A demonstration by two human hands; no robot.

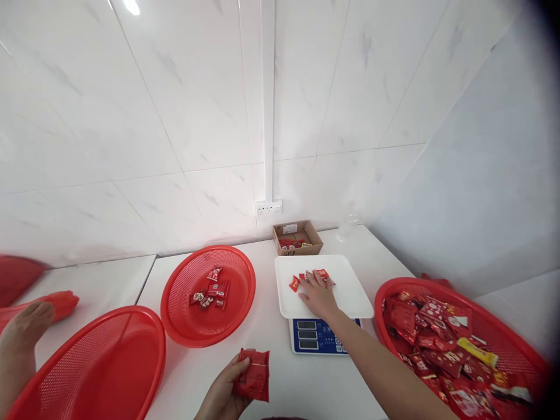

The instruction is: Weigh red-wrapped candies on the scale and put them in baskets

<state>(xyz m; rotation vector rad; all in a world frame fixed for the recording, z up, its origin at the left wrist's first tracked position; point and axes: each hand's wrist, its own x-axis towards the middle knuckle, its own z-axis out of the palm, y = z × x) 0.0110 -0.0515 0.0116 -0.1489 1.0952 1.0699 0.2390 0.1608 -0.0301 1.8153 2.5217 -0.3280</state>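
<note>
My left hand (225, 389) is closed on a red snack packet (256, 374) above the front of the table. My right hand (320, 296) reaches over the white scale tray (352, 291), its fingers spread across several small red packets (322, 273). Those fingers partly cover the packets, and one small red packet (294, 284) lies just left of them. Below the tray shows the blue panel of the digital scale (307, 334), partly hidden by my right forearm.
A red basket (396, 284) heaped with packets stands at right. Left of the scale, another red basket (172, 280) holds several packets; a third basket (144, 312) is nearer. Behind sits a cardboard box (301, 252). Another person's hand (30, 326) touches red plastic (65, 303) at far left.
</note>
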